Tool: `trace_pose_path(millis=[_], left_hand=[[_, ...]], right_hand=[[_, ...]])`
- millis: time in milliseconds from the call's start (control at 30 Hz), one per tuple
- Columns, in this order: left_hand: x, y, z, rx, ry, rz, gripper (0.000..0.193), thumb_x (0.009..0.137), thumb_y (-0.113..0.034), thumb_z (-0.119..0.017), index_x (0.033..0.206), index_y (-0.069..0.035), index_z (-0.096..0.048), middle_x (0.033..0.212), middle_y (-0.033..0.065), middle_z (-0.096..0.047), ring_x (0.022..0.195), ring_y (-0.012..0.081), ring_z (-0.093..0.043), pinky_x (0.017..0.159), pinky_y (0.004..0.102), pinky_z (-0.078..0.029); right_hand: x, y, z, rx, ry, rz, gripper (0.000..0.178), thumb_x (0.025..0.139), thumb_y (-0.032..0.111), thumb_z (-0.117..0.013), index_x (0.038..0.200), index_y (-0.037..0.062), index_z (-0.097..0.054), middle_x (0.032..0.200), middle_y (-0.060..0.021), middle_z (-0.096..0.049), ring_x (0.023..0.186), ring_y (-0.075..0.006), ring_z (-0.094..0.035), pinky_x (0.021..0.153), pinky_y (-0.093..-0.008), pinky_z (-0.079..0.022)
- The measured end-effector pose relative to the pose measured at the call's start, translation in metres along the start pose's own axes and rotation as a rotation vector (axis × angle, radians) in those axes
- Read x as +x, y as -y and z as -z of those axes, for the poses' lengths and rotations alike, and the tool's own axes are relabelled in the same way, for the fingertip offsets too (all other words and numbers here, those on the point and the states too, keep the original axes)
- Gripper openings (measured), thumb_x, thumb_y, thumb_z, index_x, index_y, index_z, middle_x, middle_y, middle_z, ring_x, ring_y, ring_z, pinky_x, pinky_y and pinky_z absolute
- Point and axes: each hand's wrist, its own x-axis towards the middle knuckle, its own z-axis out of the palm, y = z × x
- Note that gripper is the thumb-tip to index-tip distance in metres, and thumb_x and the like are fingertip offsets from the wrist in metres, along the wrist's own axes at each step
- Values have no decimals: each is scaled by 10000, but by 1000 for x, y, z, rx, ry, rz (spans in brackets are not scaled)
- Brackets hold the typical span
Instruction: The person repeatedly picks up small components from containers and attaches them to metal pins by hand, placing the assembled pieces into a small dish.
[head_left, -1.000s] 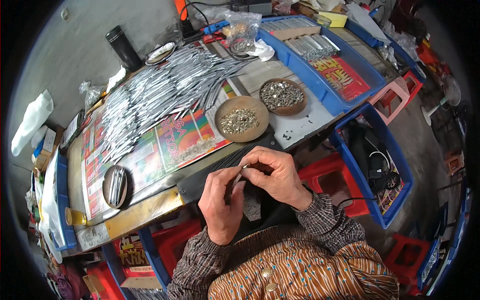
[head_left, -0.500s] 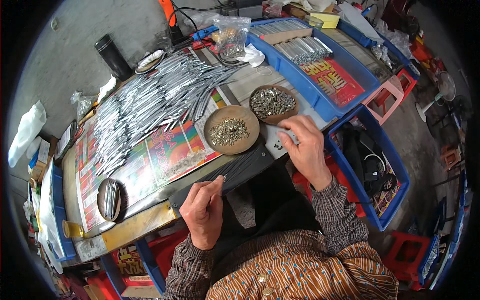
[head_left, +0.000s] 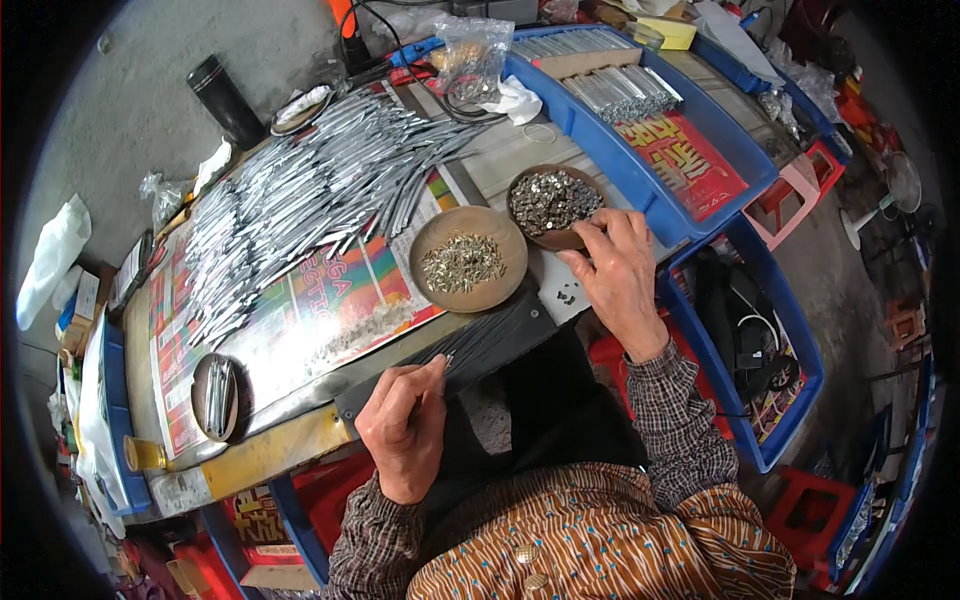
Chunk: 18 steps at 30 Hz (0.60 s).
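Note:
My left hand (head_left: 405,425) is closed in a pinch at the front edge of the table. A tiny shiny tip shows at its fingertips, too small to name. Just beyond lies a black plate (head_left: 490,335) with thin dark lines on it. My right hand (head_left: 620,280) is at the near right rim of a round bowl (head_left: 533,240) of small silvery metal pieces (head_left: 555,202). Its thumb and forefinger are apart, and nothing shows between them. A wooden bowl (head_left: 420,277) of small brass-coloured pins (head_left: 463,263) stands to the left of that bowl.
Many slim metal rods (head_left: 310,185) lie heaped at the far left. An oval dish (head_left: 231,425) holds several more. Blue trays (head_left: 740,195) stand at the right, one with bundled rods (head_left: 625,92). A few dark bits (head_left: 567,295) lie near the table edge.
My right hand has moved slightly away from me, up to the bowl of silvery pieces. My left hand keeps its pinch in nearly the same place. The view has shifted a little.

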Motion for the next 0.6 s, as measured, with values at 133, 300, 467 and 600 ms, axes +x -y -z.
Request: trace_pose_path(millis=[133,300,467,600], left_hand=[[-1,1,3,-45,19,27,133,811,121,-625,922,48,-629,789,71,-620,688,90,-557,623,207,-439],[-6,1,6,-148,50,100,119,847,102,-605,950,46,-626,810,26,-612,683,46,-533,595,180,-422],[-12,-5,6,-552,20,345,114,880,49,-586,989,42,-619,794,33,-594,580,36,-451,502,182,-351],[-16,-10,8,-643,35,427,136,888,33,-584,1020,28,-617,786,36,-594,556,40,-435,474,188,-327]], right_hand=[[2,-1,0,117,-8,-1,242,710,81,-720,928,22,-636,948,-84,-567,946,-286,-504,796,-410,-406],[3,6,3,189,-69,30,166,717,7,-673,874,15,-621,857,-80,-589,885,-282,-537,790,-415,-419],[-8,41,8,479,-57,-11,146,730,-41,-651,864,4,-614,834,-92,-607,779,-284,-581,690,-380,-468],[-24,82,18,928,100,-100,139,768,-56,-669,880,8,-618,825,-85,-612,726,-196,-615,621,-292,-490]])
